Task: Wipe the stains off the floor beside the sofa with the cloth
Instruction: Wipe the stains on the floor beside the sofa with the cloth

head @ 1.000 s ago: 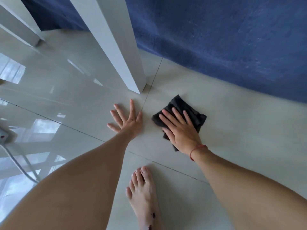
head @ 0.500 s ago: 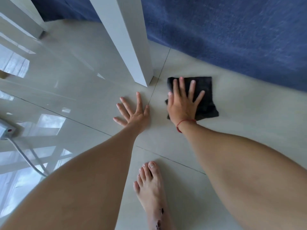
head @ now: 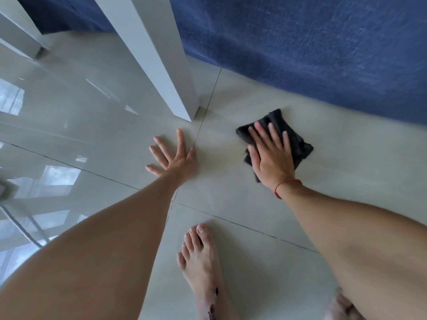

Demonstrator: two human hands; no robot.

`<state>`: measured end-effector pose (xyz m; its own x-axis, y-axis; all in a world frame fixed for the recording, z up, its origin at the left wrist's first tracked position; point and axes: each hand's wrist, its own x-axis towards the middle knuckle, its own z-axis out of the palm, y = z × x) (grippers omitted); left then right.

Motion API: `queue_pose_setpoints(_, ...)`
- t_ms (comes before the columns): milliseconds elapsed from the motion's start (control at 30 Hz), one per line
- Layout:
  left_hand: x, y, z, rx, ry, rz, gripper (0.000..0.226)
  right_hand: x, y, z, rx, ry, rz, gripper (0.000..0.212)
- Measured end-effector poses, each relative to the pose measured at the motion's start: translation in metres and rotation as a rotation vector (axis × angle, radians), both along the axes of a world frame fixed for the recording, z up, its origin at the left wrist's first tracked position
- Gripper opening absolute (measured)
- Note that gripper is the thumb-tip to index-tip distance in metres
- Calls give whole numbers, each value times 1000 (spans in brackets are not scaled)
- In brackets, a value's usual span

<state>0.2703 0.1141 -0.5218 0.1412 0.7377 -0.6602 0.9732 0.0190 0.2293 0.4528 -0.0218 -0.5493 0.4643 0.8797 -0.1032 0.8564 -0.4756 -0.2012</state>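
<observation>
— So, what do we see on our left side?

— We have a glossy pale tiled floor (head: pixel 346 158) with window light mirrored in it, and a white furniture leg (head: pixel 161 54) slanting down to a grout line. Our left hand (head: pixel 175 158) lies flat on the tile just below that leg, fingers fanned wide, with nothing in its grasp.

— And in the middle?

— We see our bare foot (head: pixel 203 255) planted on the tile, toes pointing toward the hands.

— Then the cloth?

— We find it to the right of the left hand: a dark, nearly black cloth (head: pixel 300 146), folded into a rough square, its nap ribbed and its edges a little ragged. Our right hand (head: pixel 270 155) presses down on it, palm flat and fingers straight, covering its lower left part rather than gripping it. A red string (head: pixel 286 184) circles that wrist.

— And beyond?

— We see the blue sofa (head: pixel 312 54) fabric, close above the cloth but apart from it. We cannot make out any stains.
</observation>
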Motion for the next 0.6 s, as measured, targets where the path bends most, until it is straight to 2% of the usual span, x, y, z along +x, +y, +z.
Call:
queue_pose_setpoints(133,-2,2,-3,-15,1,-7,55,-15,40,1,11,44,-284,50)
queue_pose_setpoints(233,-1,3,-4,-16,25,-18,55,-40,71,5,46,40,-322,49)
queue_pose_setpoints(400,2,2,-2,3,26,-18,56,-80,83,3,51,54,-109,49)
queue_pose_setpoints(600,2,1,-3,-12,3,4,56,-53,18,1,60,26,235,48)
